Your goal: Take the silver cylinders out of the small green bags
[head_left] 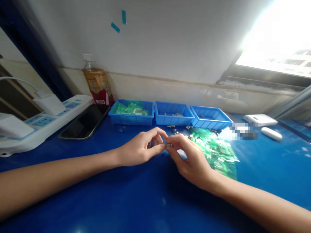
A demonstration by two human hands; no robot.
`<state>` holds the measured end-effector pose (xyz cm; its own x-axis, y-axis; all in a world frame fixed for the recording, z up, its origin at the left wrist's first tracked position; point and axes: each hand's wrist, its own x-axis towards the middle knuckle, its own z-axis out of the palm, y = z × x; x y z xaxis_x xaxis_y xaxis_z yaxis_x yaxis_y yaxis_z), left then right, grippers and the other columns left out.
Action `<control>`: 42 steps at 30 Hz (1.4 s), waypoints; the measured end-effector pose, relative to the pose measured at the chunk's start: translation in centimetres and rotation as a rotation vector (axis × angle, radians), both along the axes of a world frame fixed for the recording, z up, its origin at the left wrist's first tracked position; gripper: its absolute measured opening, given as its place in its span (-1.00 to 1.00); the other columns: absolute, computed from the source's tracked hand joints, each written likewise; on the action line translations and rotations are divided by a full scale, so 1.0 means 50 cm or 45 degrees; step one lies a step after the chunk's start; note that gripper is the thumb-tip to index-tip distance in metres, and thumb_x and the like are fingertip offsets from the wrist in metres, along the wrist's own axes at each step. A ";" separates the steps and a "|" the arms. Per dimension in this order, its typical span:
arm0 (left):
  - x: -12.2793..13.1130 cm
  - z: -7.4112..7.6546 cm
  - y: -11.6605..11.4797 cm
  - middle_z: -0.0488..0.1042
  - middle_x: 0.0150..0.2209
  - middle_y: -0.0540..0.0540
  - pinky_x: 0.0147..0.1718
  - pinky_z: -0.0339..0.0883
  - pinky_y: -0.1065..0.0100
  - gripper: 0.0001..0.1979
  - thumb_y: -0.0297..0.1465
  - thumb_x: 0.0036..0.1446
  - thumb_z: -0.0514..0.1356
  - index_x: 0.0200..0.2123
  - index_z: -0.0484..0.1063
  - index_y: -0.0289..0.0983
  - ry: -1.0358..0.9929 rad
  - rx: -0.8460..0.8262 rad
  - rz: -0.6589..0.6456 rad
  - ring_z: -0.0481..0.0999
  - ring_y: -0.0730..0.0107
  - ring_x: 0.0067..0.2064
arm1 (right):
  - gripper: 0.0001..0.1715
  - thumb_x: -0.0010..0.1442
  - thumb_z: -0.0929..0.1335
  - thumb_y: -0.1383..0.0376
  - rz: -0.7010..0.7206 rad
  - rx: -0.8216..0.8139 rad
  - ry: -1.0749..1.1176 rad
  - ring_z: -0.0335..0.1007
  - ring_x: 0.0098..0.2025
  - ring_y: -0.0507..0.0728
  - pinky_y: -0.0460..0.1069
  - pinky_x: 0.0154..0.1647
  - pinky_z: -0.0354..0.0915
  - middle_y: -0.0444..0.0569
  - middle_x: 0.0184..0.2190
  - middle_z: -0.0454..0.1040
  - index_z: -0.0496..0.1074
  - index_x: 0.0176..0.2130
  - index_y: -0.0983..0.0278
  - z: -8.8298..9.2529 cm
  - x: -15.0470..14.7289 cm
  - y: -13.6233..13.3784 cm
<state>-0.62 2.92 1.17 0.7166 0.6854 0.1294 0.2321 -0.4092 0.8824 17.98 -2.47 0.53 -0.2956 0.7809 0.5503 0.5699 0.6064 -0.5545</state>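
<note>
Over the blue table (136,200), my left hand (143,147) and my right hand (189,158) meet fingertip to fingertip. Between them they pinch a small grey metal part (168,145). Both hands have thumb and fingers pressed together on it. Just right of my right hand lies a heap of green transparent bags (216,150). A few small loose metal parts (174,130) lie on the table just beyond my fingers.
Three blue trays stand at the back: left tray (131,119) with green bags, middle tray (173,118) with small parts, right tray (210,120). A black phone (85,123), a white power strip (41,124) and a bottle (98,84) are at left; white devices (260,119) at right.
</note>
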 end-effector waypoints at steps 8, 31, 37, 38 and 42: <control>-0.015 0.015 0.017 0.24 -0.47 0.10 -0.43 0.13 0.47 -0.70 -0.23 0.12 0.18 -0.19 0.17 -0.25 -0.200 -0.334 -0.196 0.25 0.54 -0.43 | -0.77 0.25 0.27 0.39 0.170 -0.050 0.129 0.53 -0.17 0.09 -0.03 -0.27 0.45 0.04 -0.11 0.54 0.29 -0.07 0.20 0.002 -0.001 -0.012; -0.012 0.003 0.003 0.38 -0.46 0.04 -0.45 0.18 0.48 -0.77 -0.25 0.29 0.00 -0.27 0.29 -0.30 0.092 0.219 0.048 0.33 0.53 -0.44 | -0.82 0.19 0.29 0.39 0.055 -0.083 0.022 0.32 -0.46 0.00 -0.11 -0.43 0.24 -0.16 -0.47 0.40 0.25 -0.17 0.23 -0.005 0.000 0.003; -0.014 0.003 -0.003 0.34 -0.50 0.08 -0.50 0.15 0.52 -0.79 -0.26 0.28 0.02 -0.27 0.30 -0.30 0.095 0.248 0.000 0.29 0.57 -0.49 | -0.78 0.23 0.28 0.32 0.030 -0.073 -0.196 0.17 -0.50 0.00 -0.09 -0.45 0.10 -0.15 -0.55 0.29 0.19 -0.45 0.24 -0.001 0.000 0.005; -0.015 0.003 -0.003 0.33 -0.50 0.08 -0.51 0.14 0.52 -0.79 -0.27 0.28 0.02 -0.27 0.30 -0.30 0.102 0.254 -0.007 0.28 0.57 -0.49 | -0.72 0.24 0.27 0.31 0.051 -0.069 -0.238 0.14 -0.50 0.00 -0.08 -0.45 0.08 -0.15 -0.57 0.25 0.15 -0.49 0.23 0.001 0.000 0.005; -0.014 0.001 0.001 0.31 -0.50 0.09 -0.52 0.13 0.55 -0.81 -0.29 0.29 0.02 -0.27 0.31 -0.29 0.111 0.280 -0.053 0.27 0.59 -0.50 | -0.67 0.28 0.24 0.30 0.136 -0.059 -0.314 0.08 -0.48 0.02 -0.06 -0.42 0.06 -0.13 -0.56 0.23 0.10 -0.50 0.23 0.005 0.002 0.006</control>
